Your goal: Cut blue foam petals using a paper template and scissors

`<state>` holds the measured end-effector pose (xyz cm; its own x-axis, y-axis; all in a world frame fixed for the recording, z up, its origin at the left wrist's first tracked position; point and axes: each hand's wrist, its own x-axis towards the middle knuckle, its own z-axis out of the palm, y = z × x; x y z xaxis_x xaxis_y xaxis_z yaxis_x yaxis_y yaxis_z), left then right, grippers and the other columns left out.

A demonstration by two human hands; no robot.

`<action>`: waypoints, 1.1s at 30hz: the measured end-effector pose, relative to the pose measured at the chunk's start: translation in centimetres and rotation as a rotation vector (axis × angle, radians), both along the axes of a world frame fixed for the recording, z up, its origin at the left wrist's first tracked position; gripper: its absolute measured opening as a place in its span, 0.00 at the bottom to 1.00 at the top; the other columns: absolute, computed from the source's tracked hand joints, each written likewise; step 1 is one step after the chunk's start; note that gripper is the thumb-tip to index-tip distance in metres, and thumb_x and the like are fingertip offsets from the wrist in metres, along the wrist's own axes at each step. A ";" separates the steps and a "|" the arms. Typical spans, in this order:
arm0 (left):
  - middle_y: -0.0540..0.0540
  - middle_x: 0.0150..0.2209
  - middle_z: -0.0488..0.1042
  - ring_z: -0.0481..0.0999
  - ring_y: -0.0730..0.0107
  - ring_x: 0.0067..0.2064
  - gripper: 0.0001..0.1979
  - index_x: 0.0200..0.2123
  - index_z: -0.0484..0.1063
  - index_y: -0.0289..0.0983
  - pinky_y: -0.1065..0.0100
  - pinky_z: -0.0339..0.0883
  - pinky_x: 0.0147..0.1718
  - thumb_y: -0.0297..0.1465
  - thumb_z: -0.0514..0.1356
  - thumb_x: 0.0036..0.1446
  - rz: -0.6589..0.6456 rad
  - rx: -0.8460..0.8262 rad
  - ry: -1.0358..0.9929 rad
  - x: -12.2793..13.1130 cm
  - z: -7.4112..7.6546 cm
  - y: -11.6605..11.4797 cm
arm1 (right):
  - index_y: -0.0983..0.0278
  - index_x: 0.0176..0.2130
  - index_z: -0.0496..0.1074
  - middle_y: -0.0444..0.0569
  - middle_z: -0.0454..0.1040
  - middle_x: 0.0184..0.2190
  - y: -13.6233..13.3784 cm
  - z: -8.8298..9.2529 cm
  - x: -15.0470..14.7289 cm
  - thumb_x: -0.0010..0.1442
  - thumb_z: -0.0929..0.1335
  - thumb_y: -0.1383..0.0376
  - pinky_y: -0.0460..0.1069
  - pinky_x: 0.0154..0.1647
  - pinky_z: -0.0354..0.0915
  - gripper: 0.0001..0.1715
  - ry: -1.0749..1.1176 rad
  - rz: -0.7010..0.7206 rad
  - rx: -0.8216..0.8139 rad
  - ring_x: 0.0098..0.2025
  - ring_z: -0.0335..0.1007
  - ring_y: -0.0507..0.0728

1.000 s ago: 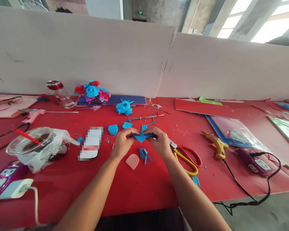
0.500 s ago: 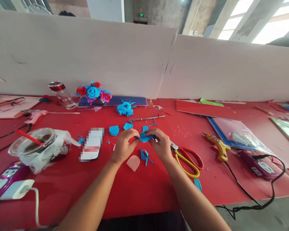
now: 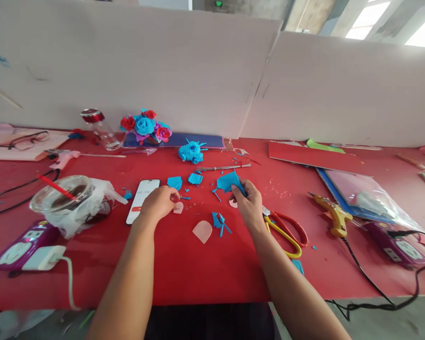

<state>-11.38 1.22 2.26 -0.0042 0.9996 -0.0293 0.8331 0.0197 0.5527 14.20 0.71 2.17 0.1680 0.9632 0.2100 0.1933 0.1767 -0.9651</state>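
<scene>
My right hand [image 3: 248,205] pinches a piece of blue crepe paper [image 3: 228,181] just above the red table [image 3: 205,269]. My left hand [image 3: 158,203] rests with curled fingers on the table, its fingertips at a small pink petal template [image 3: 178,208], beside a phone [image 3: 142,193]. A larger pink petal template [image 3: 202,231] and blue paper scraps [image 3: 219,222] lie between my hands. Cut blue petals [image 3: 174,182] lie just beyond my left hand.
Red and yellow scissors [image 3: 286,231] lie right of my right hand. A yellow glue gun [image 3: 335,216] and a purple power strip [image 3: 396,243] sit further right. A blue paper rose [image 3: 190,152], a flower bouquet [image 3: 144,126], a wire [image 3: 223,167], a covered drink cup [image 3: 65,198] and a second power strip [image 3: 23,245] are also on the table.
My hands have parted. The right one keeps the blue paper and has moved right and away; the left has let go and dropped to the small pink template.
</scene>
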 end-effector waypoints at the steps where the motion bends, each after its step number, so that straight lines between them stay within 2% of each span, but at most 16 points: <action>1: 0.48 0.31 0.76 0.73 0.65 0.31 0.05 0.22 0.74 0.42 0.69 0.58 0.27 0.26 0.64 0.37 -0.005 -0.003 0.063 0.1 -0.2 -0.1 | 0.62 0.33 0.69 0.41 0.69 0.19 0.0 0.1 0.0 0.56 0.66 0.59 0.46 0.24 0.61 0.08 0.001 -0.004 -0.001 0.21 0.64 0.51; 5: 0.48 0.30 0.75 0.72 0.66 0.30 0.04 0.21 0.70 0.41 0.69 0.57 0.27 0.28 0.63 0.40 -0.057 -0.036 0.113 0.9 -0.2 -0.1 | 0.63 0.34 0.70 0.40 0.68 0.17 0.0 0.1 0.0 0.56 0.66 0.60 0.46 0.23 0.60 0.09 0.009 -0.039 -0.021 0.19 0.62 0.51; 7: 0.49 0.28 0.76 0.72 0.65 0.29 0.01 0.24 0.71 0.42 0.68 0.57 0.27 0.31 0.62 0.45 -0.052 -0.013 0.029 1.2 0.2 0.0 | 0.63 0.34 0.70 0.40 0.68 0.16 0.1 0.0 0.3 0.56 0.66 0.60 0.46 0.23 0.59 0.09 0.013 -0.044 -0.028 0.19 0.62 0.51; 9: 0.49 0.27 0.76 0.73 0.64 0.30 0.04 0.29 0.73 0.42 0.68 0.59 0.28 0.33 0.59 0.49 -0.018 0.060 -0.065 1.5 0.5 0.2 | 0.63 0.33 0.71 0.40 0.68 0.18 0.4 0.1 0.8 0.55 0.66 0.60 0.46 0.24 0.60 0.09 0.017 -0.081 -0.005 0.21 0.63 0.51; 13: 0.48 0.29 0.78 0.75 0.63 0.32 0.07 0.31 0.74 0.41 0.68 0.61 0.30 0.34 0.57 0.51 0.037 0.168 -0.213 2.6 0.2 0.6 | 0.63 0.32 0.70 0.41 0.69 0.21 1.1 0.6 2.4 0.53 0.66 0.60 0.46 0.25 0.60 0.08 0.143 -0.242 0.080 0.23 0.65 0.51; 15: 0.47 0.30 0.78 0.76 0.63 0.31 0.07 0.31 0.74 0.41 0.68 0.63 0.30 0.35 0.58 0.51 0.036 0.125 -0.340 3.3 -0.2 0.6 | 0.63 0.31 0.69 0.40 0.68 0.21 1.4 0.8 3.1 0.52 0.67 0.61 0.45 0.24 0.59 0.08 0.233 -0.305 0.093 0.22 0.63 0.50; 17: 0.48 0.28 0.78 0.76 0.64 0.29 0.08 0.31 0.73 0.40 0.67 0.63 0.28 0.36 0.57 0.51 0.003 0.012 -0.433 3.9 -0.4 0.4 | 0.63 0.30 0.68 0.39 0.67 0.20 1.6 0.8 3.4 0.50 0.67 0.61 0.45 0.23 0.57 0.08 0.305 -0.352 0.089 0.21 0.62 0.49; 19: 0.47 0.27 0.77 0.75 0.62 0.30 0.06 0.28 0.74 0.40 0.66 0.64 0.28 0.35 0.59 0.49 -0.059 -0.083 -0.376 4.4 -0.5 0.0 | 0.63 0.30 0.68 0.38 0.65 0.19 1.8 0.6 3.5 0.48 0.67 0.61 0.45 0.22 0.56 0.08 0.350 -0.360 0.066 0.20 0.61 0.49; 21: 0.44 0.31 0.76 0.75 0.58 0.36 0.03 0.27 0.75 0.40 0.64 0.65 0.33 0.31 0.62 0.45 -0.059 -0.004 -0.196 5.3 -0.4 -0.2 | 0.63 0.29 0.69 0.38 0.65 0.18 1.9 0.4 3.3 0.47 0.67 0.61 0.45 0.22 0.56 0.08 0.345 -0.309 0.012 0.19 0.60 0.49; 23: 0.41 0.37 0.75 0.72 0.53 0.44 0.07 0.30 0.77 0.40 0.62 0.65 0.40 0.26 0.63 0.43 -0.025 0.197 -0.032 7.1 -0.2 -0.2 | 0.64 0.30 0.70 0.39 0.65 0.18 2.0 0.3 3.1 0.47 0.67 0.60 0.45 0.22 0.57 0.10 0.308 -0.241 -0.046 0.19 0.60 0.49; 24: 0.40 0.40 0.74 0.71 0.53 0.46 0.09 0.33 0.77 0.40 0.61 0.64 0.42 0.25 0.61 0.46 -0.063 0.253 -0.007 8.4 -0.2 -0.1 | 0.64 0.30 0.71 0.39 0.66 0.18 2.0 0.3 3.0 0.47 0.67 0.60 0.45 0.22 0.57 0.10 0.287 -0.216 -0.061 0.19 0.60 0.49; 26: 0.38 0.39 0.73 0.71 0.54 0.46 0.09 0.36 0.76 0.38 0.60 0.63 0.44 0.26 0.58 0.52 -0.197 0.203 0.004 11.6 -0.4 0.3 | 0.64 0.31 0.72 0.39 0.67 0.19 1.9 0.3 2.9 0.47 0.67 0.59 0.45 0.22 0.58 0.12 0.251 -0.207 -0.056 0.20 0.60 0.50; 27: 0.37 0.41 0.72 0.70 0.53 0.47 0.09 0.36 0.76 0.37 0.58 0.63 0.45 0.26 0.57 0.53 -0.217 0.169 0.022 13.3 -0.5 0.6 | 0.64 0.31 0.72 0.39 0.66 0.18 1.8 0.4 2.8 0.48 0.67 0.59 0.45 0.23 0.58 0.12 0.234 -0.213 -0.045 0.20 0.60 0.50; 29: 0.34 0.44 0.71 0.67 0.50 0.51 0.09 0.36 0.73 0.35 0.57 0.62 0.45 0.24 0.58 0.50 -0.174 0.125 0.081 16.0 -0.9 1.2 | 0.64 0.31 0.71 0.39 0.66 0.18 1.7 0.3 2.8 0.48 0.67 0.59 0.45 0.23 0.58 0.12 0.207 -0.219 -0.032 0.20 0.60 0.50; 31: 0.33 0.43 0.71 0.66 0.49 0.52 0.09 0.35 0.72 0.34 0.56 0.60 0.47 0.22 0.60 0.48 -0.179 0.124 0.070 17.6 -1.3 1.7 | 0.63 0.31 0.71 0.39 0.65 0.17 1.6 0.2 2.8 0.49 0.67 0.58 0.45 0.22 0.58 0.11 0.187 -0.208 -0.036 0.20 0.60 0.50; 33: 0.36 0.38 0.73 0.69 0.51 0.49 0.09 0.33 0.72 0.35 0.56 0.60 0.46 0.20 0.59 0.47 -0.196 0.108 0.010 18.0 -1.6 2.0 | 0.63 0.31 0.71 0.39 0.66 0.17 1.6 0.0 2.8 0.50 0.66 0.58 0.46 0.23 0.59 0.12 0.152 -0.188 -0.045 0.20 0.62 0.51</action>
